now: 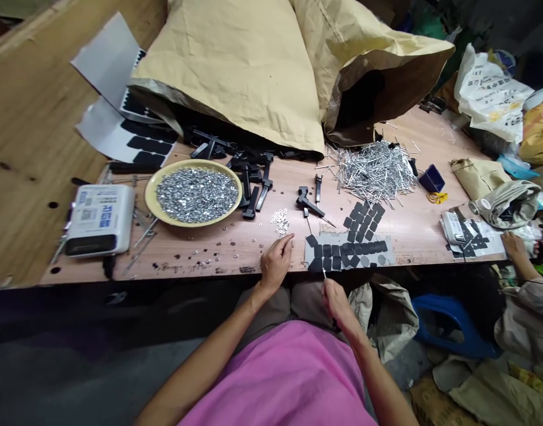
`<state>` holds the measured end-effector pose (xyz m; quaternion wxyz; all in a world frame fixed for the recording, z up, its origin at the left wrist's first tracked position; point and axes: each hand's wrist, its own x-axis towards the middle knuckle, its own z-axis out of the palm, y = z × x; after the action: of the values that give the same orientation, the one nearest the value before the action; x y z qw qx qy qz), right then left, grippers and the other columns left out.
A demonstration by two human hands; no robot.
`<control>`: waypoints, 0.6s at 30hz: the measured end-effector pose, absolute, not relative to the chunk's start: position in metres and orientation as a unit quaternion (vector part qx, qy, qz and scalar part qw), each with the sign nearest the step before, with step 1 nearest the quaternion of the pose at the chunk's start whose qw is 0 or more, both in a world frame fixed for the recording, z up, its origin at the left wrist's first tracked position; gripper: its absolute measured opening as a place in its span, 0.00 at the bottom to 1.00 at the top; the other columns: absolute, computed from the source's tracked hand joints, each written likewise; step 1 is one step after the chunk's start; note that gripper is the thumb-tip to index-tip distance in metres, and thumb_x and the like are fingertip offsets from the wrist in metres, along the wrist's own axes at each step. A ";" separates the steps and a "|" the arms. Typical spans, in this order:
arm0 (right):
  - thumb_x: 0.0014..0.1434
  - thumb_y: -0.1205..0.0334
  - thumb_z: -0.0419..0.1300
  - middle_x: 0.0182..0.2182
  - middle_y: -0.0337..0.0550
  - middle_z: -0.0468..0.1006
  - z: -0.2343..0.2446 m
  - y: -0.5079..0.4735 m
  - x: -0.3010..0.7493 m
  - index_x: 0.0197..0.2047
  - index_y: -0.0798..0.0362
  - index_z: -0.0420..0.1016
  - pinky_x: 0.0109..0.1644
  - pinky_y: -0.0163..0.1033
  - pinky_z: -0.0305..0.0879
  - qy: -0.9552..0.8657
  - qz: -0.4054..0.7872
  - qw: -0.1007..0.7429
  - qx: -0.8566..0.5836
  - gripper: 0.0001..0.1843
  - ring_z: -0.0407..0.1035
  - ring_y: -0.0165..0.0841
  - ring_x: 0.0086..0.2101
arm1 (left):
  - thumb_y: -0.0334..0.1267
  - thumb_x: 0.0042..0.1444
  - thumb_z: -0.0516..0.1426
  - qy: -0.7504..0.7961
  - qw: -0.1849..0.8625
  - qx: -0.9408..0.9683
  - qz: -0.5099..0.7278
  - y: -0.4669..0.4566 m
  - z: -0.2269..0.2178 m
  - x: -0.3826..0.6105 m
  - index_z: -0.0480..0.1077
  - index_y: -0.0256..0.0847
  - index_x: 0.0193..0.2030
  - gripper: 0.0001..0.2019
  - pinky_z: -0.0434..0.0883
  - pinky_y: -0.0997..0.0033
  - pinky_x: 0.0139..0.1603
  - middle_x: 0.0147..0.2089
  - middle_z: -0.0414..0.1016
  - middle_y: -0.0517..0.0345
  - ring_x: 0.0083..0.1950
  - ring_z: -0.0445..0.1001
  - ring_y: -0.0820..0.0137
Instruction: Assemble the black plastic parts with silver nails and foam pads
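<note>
Low in the middle of the frame we see the left hand resting on the near edge of the table, its fingertips drawn together and reaching toward a small heap of washers just above it; whether a washer is pinched between them we cannot tell. To the right and slightly lower, off the table edge, the right hand is closed on a thin metal pin that sticks up from the fingers toward the table edge.

Just above the right hand lies a grey sheet with black pads on it and above it. Further up, right of centre, is a large pile of pins. At centre, black plastic parts spill from under a big brown paper sack that fills the top of the frame. Left of centre stands a yellow dish full of washers, and left of that a white box. A small blue tray sits right of the pile. At the right edge, another person's hand rests on the table corner.
</note>
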<state>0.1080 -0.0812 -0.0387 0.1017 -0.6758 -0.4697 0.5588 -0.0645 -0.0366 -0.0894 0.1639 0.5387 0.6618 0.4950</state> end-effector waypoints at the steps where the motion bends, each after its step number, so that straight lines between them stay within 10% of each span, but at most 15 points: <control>1: 0.60 0.56 0.39 0.13 0.28 0.52 -0.037 -0.082 0.107 0.24 0.50 0.55 0.17 0.30 0.43 -0.458 0.568 0.111 -0.675 0.15 0.44 0.24 0.14 | 0.36 0.59 0.49 0.662 0.166 0.538 0.494 -0.037 -0.089 -0.065 0.74 0.38 0.43 0.13 0.73 0.70 0.39 0.41 0.79 0.50 0.41 0.78 0.66; 18: 0.57 0.52 0.43 0.11 0.29 0.53 -0.043 -0.083 0.125 0.21 0.49 0.57 0.15 0.30 0.45 -0.482 0.551 0.179 -0.657 0.17 0.47 0.25 0.13 | 0.34 0.60 0.50 0.665 0.104 0.608 0.421 -0.029 -0.071 -0.055 0.72 0.40 0.47 0.12 0.70 0.71 0.37 0.38 0.76 0.52 0.39 0.74 0.66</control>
<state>0.1246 -0.0826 -0.0427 0.1785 -0.6570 -0.4821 0.5514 -0.0552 -0.0289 -0.0711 0.1035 0.6076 0.6652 0.4214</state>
